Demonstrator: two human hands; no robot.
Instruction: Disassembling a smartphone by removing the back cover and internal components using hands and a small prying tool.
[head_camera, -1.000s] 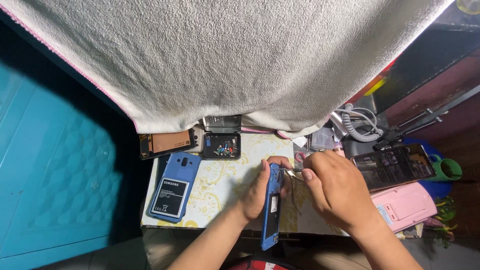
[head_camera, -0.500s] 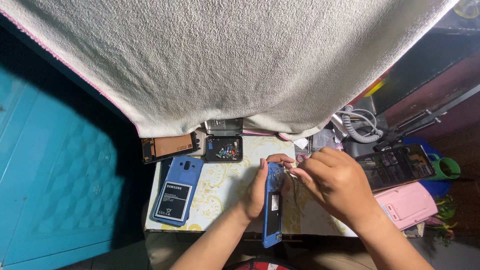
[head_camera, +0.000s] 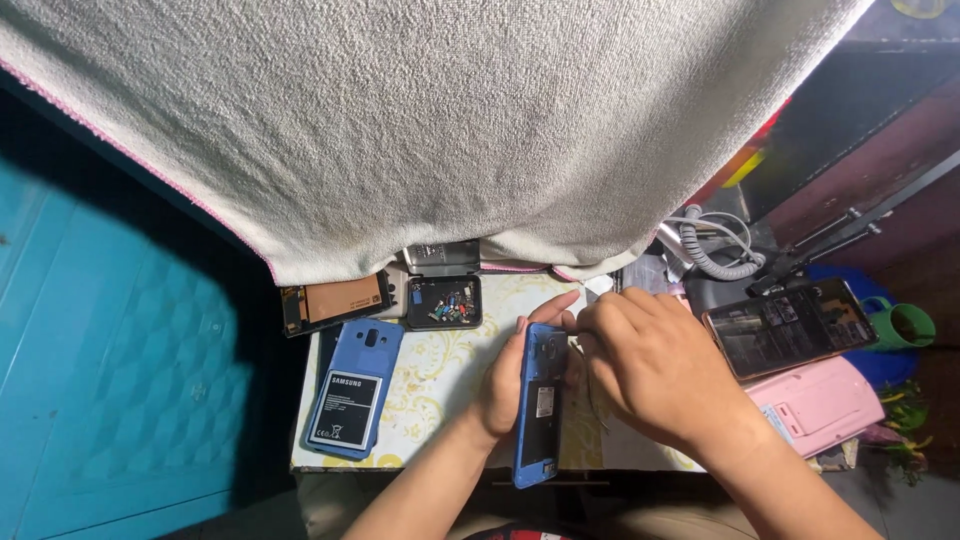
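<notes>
Left hand (head_camera: 505, 385) grips blue phone (head_camera: 540, 405); right hand (head_camera: 650, 370) touches it.

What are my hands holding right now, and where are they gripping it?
Left hand grips the blue phone by its left edge. Right hand rests at its top right corner; whether it holds anything cannot be told.

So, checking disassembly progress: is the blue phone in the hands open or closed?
Open: the blue phone shows its bare inner frame, no back cover.

Lit phone screen (head_camera: 790, 325) at right, dark rect. w/ brownish glow; white-black label (head_camera: 343, 409) on battery, left.
</notes>
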